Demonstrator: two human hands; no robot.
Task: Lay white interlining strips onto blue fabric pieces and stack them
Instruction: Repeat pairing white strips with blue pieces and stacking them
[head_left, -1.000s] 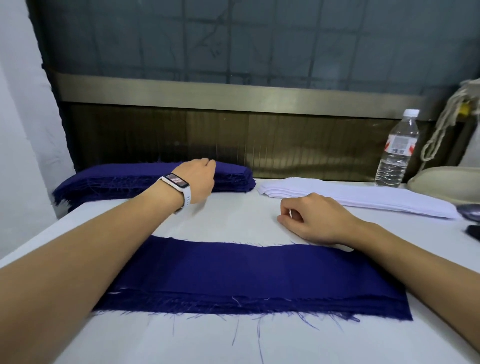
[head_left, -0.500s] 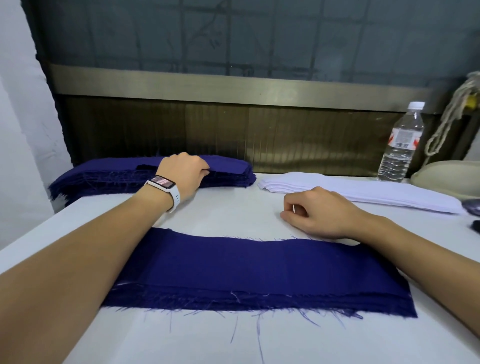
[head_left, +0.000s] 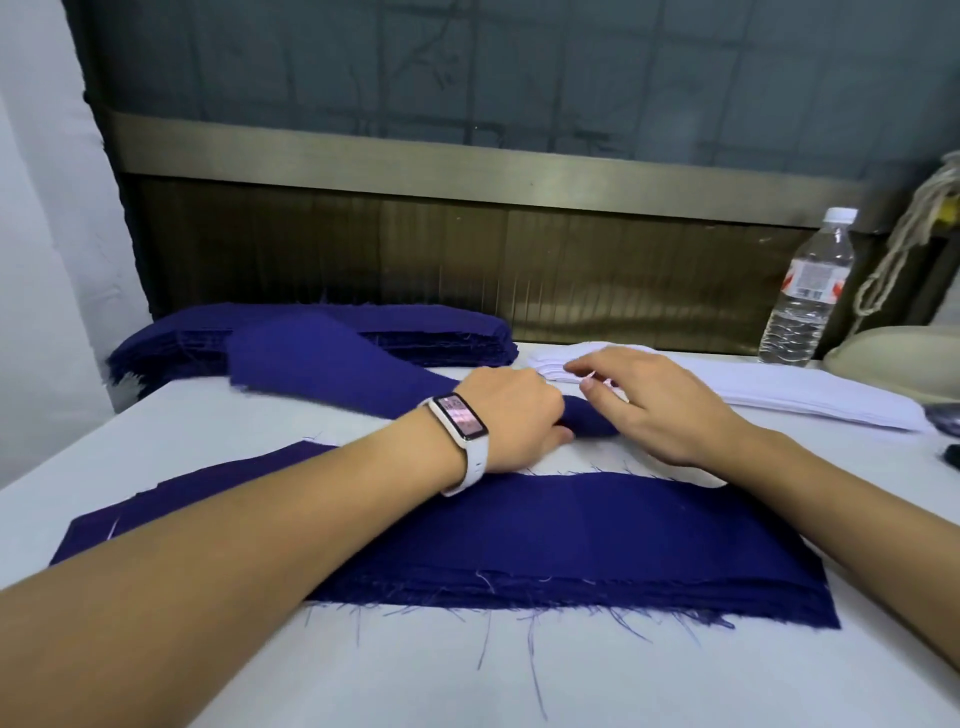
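A stack of blue fabric pieces (head_left: 597, 540) with frayed edges lies across the near part of the white table (head_left: 363, 675). My left hand (head_left: 514, 421), with a white watch on the wrist, grips one end of a loose blue fabric piece (head_left: 322, 364) that trails back to the far supply pile of blue pieces (head_left: 426, 332). My right hand (head_left: 644, 405) hovers with fingers spread, its fingertips at the near end of the pile of white interlining strips (head_left: 779, 400) and beside the held piece's end.
A clear water bottle (head_left: 808, 291) stands at the back right next to a cream-coloured object (head_left: 898, 358) and a hanging rope (head_left: 904, 249). A dark panel wall (head_left: 467, 249) closes the back of the table. A small dark item (head_left: 950, 457) sits at the right edge.
My left hand took a blue piece from the far pile and pulled it toward the table's middle. My right hand opened from a loose fist and reached to the white strips.
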